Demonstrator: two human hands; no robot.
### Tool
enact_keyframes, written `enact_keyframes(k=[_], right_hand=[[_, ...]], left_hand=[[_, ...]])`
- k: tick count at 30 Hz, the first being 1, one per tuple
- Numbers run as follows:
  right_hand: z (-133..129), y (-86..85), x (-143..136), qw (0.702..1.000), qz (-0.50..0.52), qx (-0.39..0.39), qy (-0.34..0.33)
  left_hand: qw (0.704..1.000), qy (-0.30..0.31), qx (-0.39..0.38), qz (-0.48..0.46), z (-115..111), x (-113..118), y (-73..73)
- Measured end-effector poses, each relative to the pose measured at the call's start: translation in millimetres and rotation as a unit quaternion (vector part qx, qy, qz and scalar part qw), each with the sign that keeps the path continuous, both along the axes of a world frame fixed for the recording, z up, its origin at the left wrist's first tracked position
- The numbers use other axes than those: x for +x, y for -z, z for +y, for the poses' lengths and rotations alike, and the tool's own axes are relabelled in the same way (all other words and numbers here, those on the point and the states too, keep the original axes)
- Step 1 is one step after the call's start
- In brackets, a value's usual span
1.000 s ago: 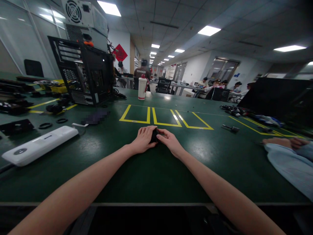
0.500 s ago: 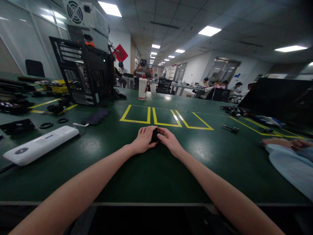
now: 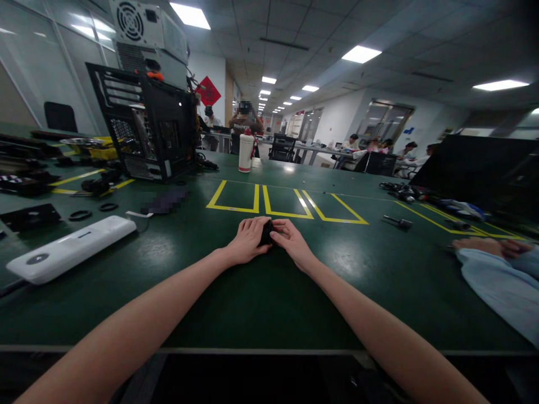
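A small black object [image 3: 266,232] sits between my two hands at the middle of the green table [image 3: 269,303]. Most of it is covered by fingers, so its kind cannot be made out. My left hand [image 3: 248,240] is wrapped over its left side, thumb toward me. From the right, my right hand [image 3: 290,238] grips the same object, with the thumb and fingertips pressed on its edge. Just beyond my hands are yellow tape outlines [image 3: 290,214] on the tabletop.
To the left lie a white power strip [image 3: 73,247] and black rings [image 3: 80,215]. An open black computer case [image 3: 147,123] stands behind them, near a white cup [image 3: 245,152]. On the right are a dark cylindrical part [image 3: 400,222] and another person's sleeved arm [image 3: 497,280].
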State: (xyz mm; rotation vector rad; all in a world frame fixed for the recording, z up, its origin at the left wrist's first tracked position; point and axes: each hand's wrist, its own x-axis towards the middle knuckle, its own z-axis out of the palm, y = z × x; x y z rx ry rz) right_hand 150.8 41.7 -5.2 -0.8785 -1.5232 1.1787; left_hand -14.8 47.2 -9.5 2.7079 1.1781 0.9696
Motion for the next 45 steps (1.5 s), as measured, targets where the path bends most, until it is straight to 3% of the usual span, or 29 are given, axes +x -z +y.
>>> enact_keyframes(k=[8, 17, 25, 34, 41, 45], right_hand=[[-4.3, -3.7, 0.9, 0.999, 0.006, -0.002, -0.05], [0.4, -4.0, -0.9, 1.0, 0.001, 0.0, -0.004], [-1.8, -1.5, 2.5, 0.999, 0.003, -0.014, -0.052], [0.3, -1.0, 0.1, 1.0, -0.009, 0.021, -0.013], [-1.8, -1.9, 1.4, 0.999, -0.006, -0.009, -0.047], [-2.7, -0.1, 1.3, 1.0, 0.008, 0.008, -0.027]], left_hand=[[1.0, -0.003, 0.002, 0.005, 0.5, -0.8, 0.4], [1.0, -0.004, 0.005, 0.001, 0.2, -0.1, 0.5], [1.0, -0.002, 0.003, -0.001, 0.5, -0.8, 1.3], [1.0, -0.004, 0.003, 0.0, 0.4, -0.4, 0.7], [1.0, -0.005, 0.006, 0.008, -0.1, -1.1, 0.2], [1.0, -0.011, 0.005, 0.006, 0.5, -0.3, 0.7]])
